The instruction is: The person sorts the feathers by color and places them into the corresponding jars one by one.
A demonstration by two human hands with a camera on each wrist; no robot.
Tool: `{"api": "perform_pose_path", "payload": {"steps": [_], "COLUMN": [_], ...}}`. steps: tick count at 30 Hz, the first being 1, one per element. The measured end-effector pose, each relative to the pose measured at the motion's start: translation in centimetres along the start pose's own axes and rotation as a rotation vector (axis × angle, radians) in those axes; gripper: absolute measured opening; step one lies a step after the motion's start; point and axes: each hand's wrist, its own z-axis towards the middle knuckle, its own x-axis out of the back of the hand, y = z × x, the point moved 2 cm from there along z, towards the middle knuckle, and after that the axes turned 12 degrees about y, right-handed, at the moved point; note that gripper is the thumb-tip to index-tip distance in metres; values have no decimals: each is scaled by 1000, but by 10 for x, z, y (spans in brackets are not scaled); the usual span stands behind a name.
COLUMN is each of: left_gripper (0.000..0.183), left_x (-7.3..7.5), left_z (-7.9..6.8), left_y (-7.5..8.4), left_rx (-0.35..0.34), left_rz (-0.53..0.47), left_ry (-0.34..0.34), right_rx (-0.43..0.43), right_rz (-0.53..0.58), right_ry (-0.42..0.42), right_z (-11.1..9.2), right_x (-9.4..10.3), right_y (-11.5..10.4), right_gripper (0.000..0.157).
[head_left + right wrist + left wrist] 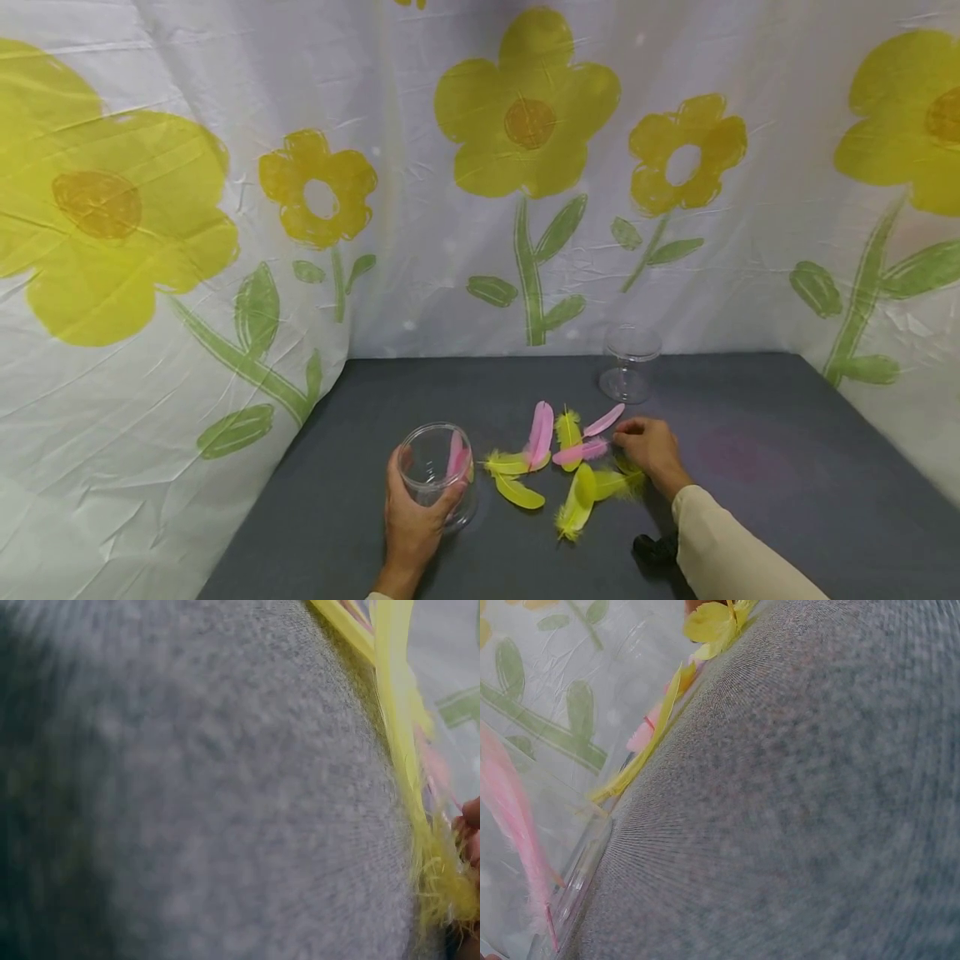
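My left hand (415, 521) grips a clear plastic jar (435, 457) from its left side, with the thumb toward its front. A pink feather (521, 832) stands inside the jar, seen through its wall. My right hand (651, 452) is low over the table at the right of a loose group of feathers, thumb and forefinger together. Its fingertips (471, 817) pinch the quill end of a pink feather (581, 452). Yellow feathers (576, 504) lie just below and left of that hand. Another pink feather (604, 420) lies beyond them.
A second clear container (628, 367) stands at the back of the dark grey table (337, 500). More yellow feathers (519, 492) and a pink one (540, 435) lie between the hands. A black object (654, 550) is by the right sleeve. Flower-printed cloth (420, 275) hangs behind.
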Motion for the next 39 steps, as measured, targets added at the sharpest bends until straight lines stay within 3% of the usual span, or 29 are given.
{"api": "perform_pose_path", "payload": {"steps": [12,18,25,33,39], "left_gripper": [104,102,103,103,103], "left_x": [1,2,2,2,1], "left_z": [1,3,3,3,2], "left_y": [-2,-3,-1,-1,0], "left_rx": [3,-12,-13,-26,-20], "left_rz": [-19,-23,-13,-7,-7], "left_ry": [-7,0,5,13,7], "right_rx": [-31,-9,17,10,18], "right_rz": [135,160,201,318,402], "right_ry": [24,74,91,39,20], "right_z": [2,2,3,-6,-16], "right_x": [10,19,31,39,41], "right_y": [0,-11,-39,-80,-106], "right_gripper": [16,16,21,30,26]}}
